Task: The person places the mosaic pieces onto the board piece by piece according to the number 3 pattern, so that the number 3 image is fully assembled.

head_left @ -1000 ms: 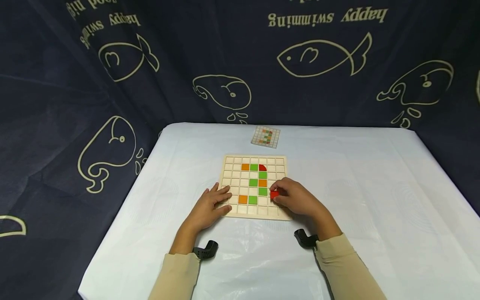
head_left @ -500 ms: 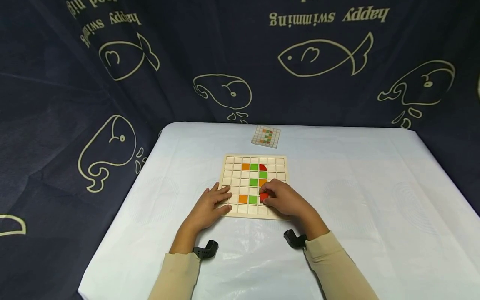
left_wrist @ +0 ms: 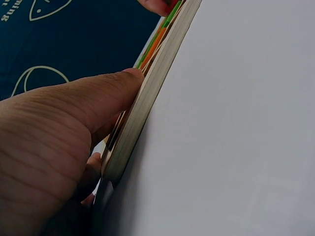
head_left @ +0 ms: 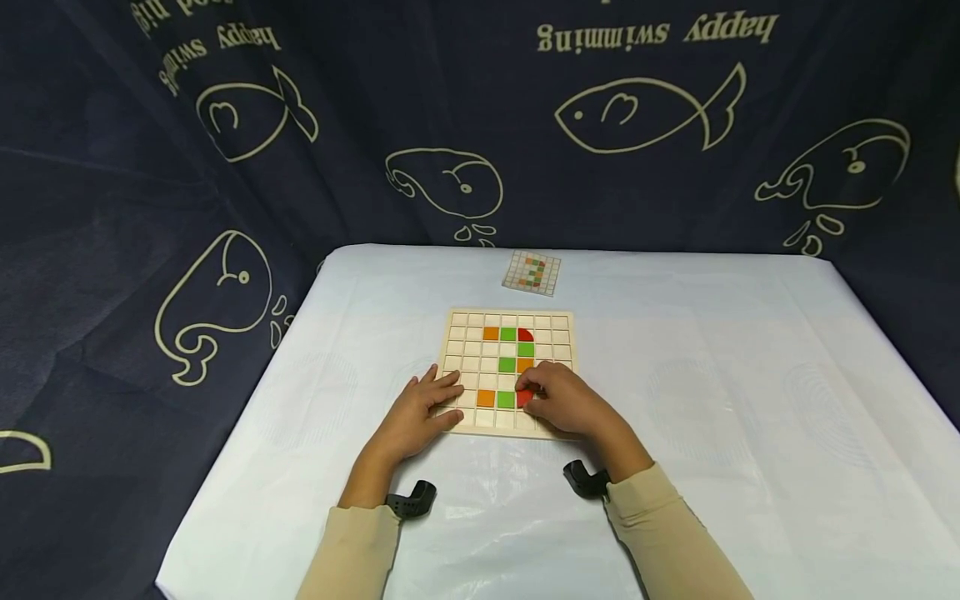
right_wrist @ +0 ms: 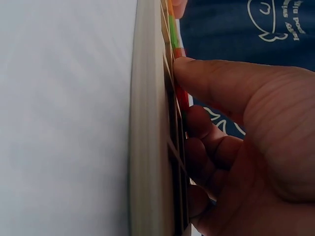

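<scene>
A wooden grid board [head_left: 495, 422] lies flat, with orange, green and red pieces set in its cells. My right hand [head_left: 566, 402] pinches a red piece [head_left: 523, 398] between thumb and curled fingers, over the cell just right of a green square [head_left: 506, 400]. The right wrist view has the red piece [right_wrist: 182, 96] low at the grid, partly covered by the thumb; whether it sits fully in the cell I cannot tell. Fingers spread, my left hand [head_left: 416, 417] rests on the board's left edge. From the left wrist, the thumb of that hand [left_wrist: 59, 123] touches the board's rim.
Beyond the board lies a small pattern card [head_left: 531, 273] showing a similar coloured grid. Both stand on a table with a white cover [head_left: 712, 358]. A dark cloth [head_left: 465, 100] with fish and whale drawings hangs behind. Each wrist wears a black band [head_left: 412, 500].
My right hand has moved left with the red piece, from the neighbouring column to the cell beside the green square, and lower onto it. The left hand has stayed in place.
</scene>
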A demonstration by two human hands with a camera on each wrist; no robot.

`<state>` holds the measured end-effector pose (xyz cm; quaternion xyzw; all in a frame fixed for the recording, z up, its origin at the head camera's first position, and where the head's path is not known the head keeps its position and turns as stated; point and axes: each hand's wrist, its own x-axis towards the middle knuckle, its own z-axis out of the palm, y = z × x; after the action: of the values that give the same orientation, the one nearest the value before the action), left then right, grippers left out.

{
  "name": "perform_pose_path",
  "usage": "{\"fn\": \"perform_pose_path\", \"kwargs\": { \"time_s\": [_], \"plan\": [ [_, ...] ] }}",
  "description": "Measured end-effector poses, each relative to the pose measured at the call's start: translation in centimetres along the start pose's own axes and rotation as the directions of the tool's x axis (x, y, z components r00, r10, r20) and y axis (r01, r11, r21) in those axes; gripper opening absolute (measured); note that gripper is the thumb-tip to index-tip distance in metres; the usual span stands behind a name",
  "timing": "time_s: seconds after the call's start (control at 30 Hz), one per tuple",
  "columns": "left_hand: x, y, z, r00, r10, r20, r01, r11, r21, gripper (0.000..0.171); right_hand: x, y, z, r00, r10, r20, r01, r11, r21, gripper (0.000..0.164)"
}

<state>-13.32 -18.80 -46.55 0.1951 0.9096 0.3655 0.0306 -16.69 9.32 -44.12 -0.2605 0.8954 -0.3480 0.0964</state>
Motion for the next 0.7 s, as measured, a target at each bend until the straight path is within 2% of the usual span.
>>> {"fn": "perform_pose_path", "kwargs": {
  "time_s": [0.27, 0.43, 0.6, 0.7],
  "plan": [
    [0.0, 0.1, 0.0, 1.0, 0.0, 0.007, 0.0, 1.0, -0.003, 0.046, -0.2, -0.2, 0.0, 1.0, 0.022, -0.001, -0.022, 1.0, 0.0, 0.022],
    [0.1, 0.1, 0.0, 1.0, 0.003, 0.006, -0.003, 1.0, -0.009, 0.046, -0.4, 0.0, -0.4, 1.0, 0.0, -0.007, 0.0, 1.0, 0.015, 0.018],
    [0.0, 0.2, 0.0, 1.0, 0.005, 0.002, -0.004, 1.0, -0.02, 0.046, -1.0, 0.6, -1.4, 0.999, 0.018, -0.04, -0.015, 0.997, 0.08, 0.016],
    [-0.1, 0.4, -0.1, 1.0, -0.001, -0.017, 0.0, 0.999, -0.045, 0.045, -1.7, 1.4, -2.4, 0.996, 0.044, -0.076, -0.037, 0.996, 0.081, 0.017]
  ]
}}
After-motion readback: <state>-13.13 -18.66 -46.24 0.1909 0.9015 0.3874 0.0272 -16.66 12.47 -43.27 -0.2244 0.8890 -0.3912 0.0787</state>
